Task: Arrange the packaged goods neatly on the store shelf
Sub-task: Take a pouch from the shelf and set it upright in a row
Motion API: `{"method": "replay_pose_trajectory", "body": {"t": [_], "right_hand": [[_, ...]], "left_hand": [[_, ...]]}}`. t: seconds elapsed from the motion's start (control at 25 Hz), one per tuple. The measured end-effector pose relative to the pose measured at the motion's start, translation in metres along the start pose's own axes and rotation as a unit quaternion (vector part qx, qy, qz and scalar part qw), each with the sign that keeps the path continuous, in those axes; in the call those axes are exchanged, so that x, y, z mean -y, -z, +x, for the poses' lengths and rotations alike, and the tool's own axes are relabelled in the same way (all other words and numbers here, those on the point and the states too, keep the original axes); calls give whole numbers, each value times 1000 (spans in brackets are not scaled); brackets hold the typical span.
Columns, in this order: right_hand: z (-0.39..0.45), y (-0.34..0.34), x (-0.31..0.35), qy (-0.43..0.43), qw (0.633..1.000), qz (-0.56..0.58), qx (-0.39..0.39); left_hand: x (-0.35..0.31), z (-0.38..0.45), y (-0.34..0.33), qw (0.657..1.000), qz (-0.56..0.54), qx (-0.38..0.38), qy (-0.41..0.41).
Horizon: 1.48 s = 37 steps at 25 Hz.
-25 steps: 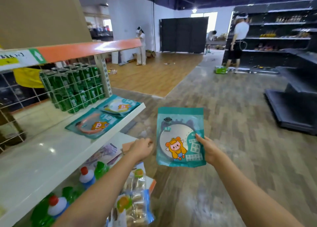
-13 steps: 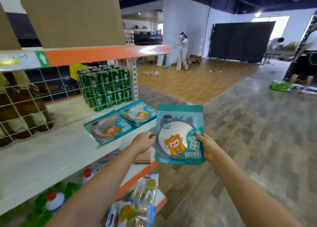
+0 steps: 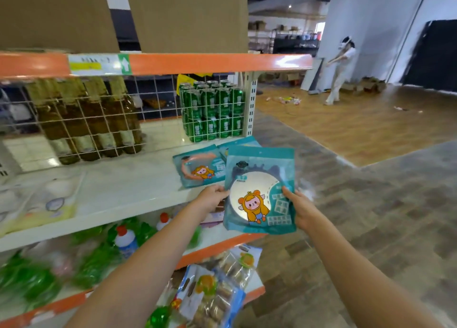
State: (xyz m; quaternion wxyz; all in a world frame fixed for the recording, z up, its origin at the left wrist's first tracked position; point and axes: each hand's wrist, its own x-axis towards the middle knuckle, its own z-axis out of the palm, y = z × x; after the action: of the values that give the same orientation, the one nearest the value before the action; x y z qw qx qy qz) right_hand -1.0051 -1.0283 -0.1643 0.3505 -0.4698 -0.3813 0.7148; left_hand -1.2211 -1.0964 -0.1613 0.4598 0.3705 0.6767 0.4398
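A teal packet (image 3: 259, 191) with a cartoon figure is upright in front of the white shelf (image 3: 118, 191), just off its right end. My left hand (image 3: 210, 199) grips its left edge and my right hand (image 3: 300, 207) grips its right edge. Two matching teal packets lie flat on the shelf: one (image 3: 197, 169) shows fully, the other (image 3: 237, 144) is mostly hidden behind the held packet.
Green cans (image 3: 212, 110) and oil bottles (image 3: 86, 119) stand behind wire grids at the shelf's back. Pale packets (image 3: 39, 204) lie at the shelf's left. Green bottles (image 3: 99, 253) and snack bags (image 3: 215, 290) fill lower shelves. A person (image 3: 340, 72) stands far off.
The view has swung left toward the shelf. My left hand, apart from the packet a second ago, has taken hold of its left edge, and the packet now sits closer to the shelf's packets.
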Motion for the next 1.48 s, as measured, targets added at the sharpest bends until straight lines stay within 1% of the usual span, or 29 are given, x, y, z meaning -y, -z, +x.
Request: {"method": "replay_pose_trajectory", "body": {"t": [0.16,0.36,0.56,0.88,0.96,1.04,1.12,1.16,1.28,1.36,1.48], "right_hand": [[21,-33,3,-17,999,-29,39],[48,-80,2,-24,994,-54,91],[80,-123,3,-8,988,-68,141],[119,-179,23,46,973,-169,151],[131,-192,24,60,968,-201,135],[140,-206,22,78,958,-256,106],[149,-216,19,112,928,-344,83],[155,-219,17,138,904,-397,75],[163,-224,11,207,816,-537,50],[162,-228,8,231,771,-591,47],[166,-232,5,252,731,-632,49]], "left_hand": [[-1,-13,33,998,-53,-15,21],[6,-8,82,997,-52,-44,29],[6,-2,126,994,-53,-95,30],[6,29,200,983,-84,-161,38],[9,39,218,980,-88,-175,44],[12,48,232,976,-102,-186,59],[17,55,244,971,-118,-193,81],[20,59,250,968,-126,-196,93],[30,65,261,965,-130,-197,119],[37,67,265,960,-137,-205,133],[45,67,266,953,-147,-225,141]]}}
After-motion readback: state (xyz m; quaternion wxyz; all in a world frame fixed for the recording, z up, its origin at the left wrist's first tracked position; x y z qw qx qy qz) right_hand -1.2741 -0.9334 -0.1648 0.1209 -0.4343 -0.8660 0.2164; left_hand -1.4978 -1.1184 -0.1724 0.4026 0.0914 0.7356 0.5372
